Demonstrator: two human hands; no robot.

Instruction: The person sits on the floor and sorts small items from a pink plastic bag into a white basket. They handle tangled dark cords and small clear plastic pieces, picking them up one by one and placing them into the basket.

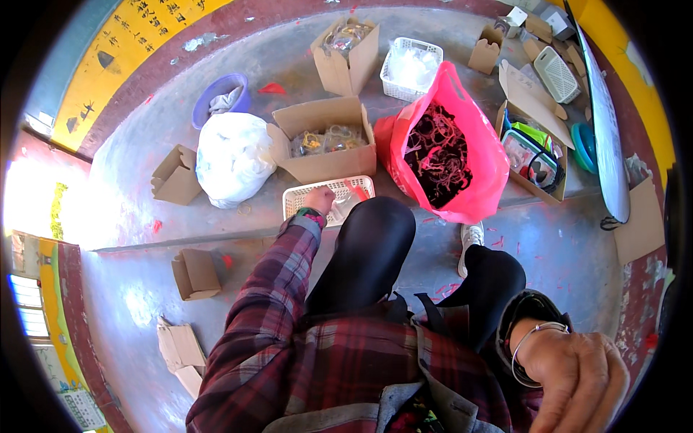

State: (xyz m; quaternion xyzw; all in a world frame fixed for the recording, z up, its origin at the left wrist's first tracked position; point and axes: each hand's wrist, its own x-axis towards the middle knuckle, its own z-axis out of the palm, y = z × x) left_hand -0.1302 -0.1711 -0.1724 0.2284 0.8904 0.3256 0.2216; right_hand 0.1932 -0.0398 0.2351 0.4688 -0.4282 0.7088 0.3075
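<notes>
The white basket (328, 198) sits on the raised concrete ledge (144, 144) just ahead of the person's left knee, and the left hand (320, 198) reaches into it. The fingers are curled downward inside the basket; whether they have hold of anything cannot be told, as the contents are blurred. A red strip lies at the basket's far right corner.

Nearest the camera, the right hand (577, 379) hangs low at the lower right, fingers loosely bent and holding nothing, a thin bangle (530, 339) round the wrist. The left arm wears a plaid sleeve (267, 303); both legs are in black, with a white shoe (471, 242) on the lower floor.

Two flattened or folded small cartons (195, 274) lie on the floor to the left.

Just behind the basket stands an open cardboard box (325, 141) of yellowish pieces. Left of it lies a tied white bag (234, 155), right of it a pink bag (447, 151) gaping open on a dark tangle of loops. Further right, another box (534, 144) holds green and dark items.

Beyond these are a purple tub (220, 97), a second open box (346, 54), a second white basket (411, 68) of clear wrappers, and several small cartons at the far right.
</notes>
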